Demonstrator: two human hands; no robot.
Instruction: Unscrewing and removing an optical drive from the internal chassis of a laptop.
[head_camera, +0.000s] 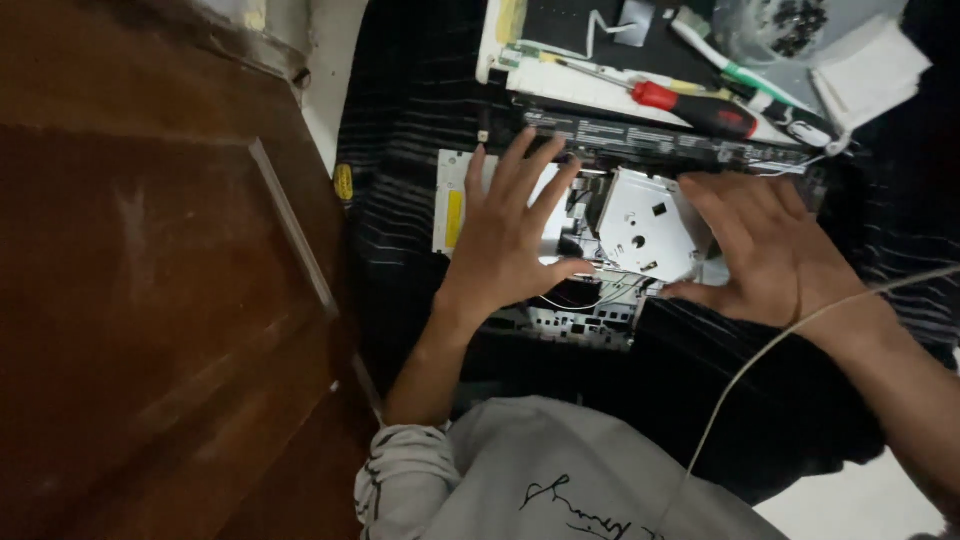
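Two spread, empty hands press flat on the opened laptop (600, 300): left hand (510, 235) beside the silver drive cage (645, 235), right hand (770, 250) opposite.

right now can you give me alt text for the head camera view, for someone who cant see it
Two bare hands rest flat on an opened laptop chassis on a dark striped cloth: the left hand on the exposed parts, the right hand beside a silver metal drive. A red-handled screwdriver lies beyond them, a wooden door to the left.
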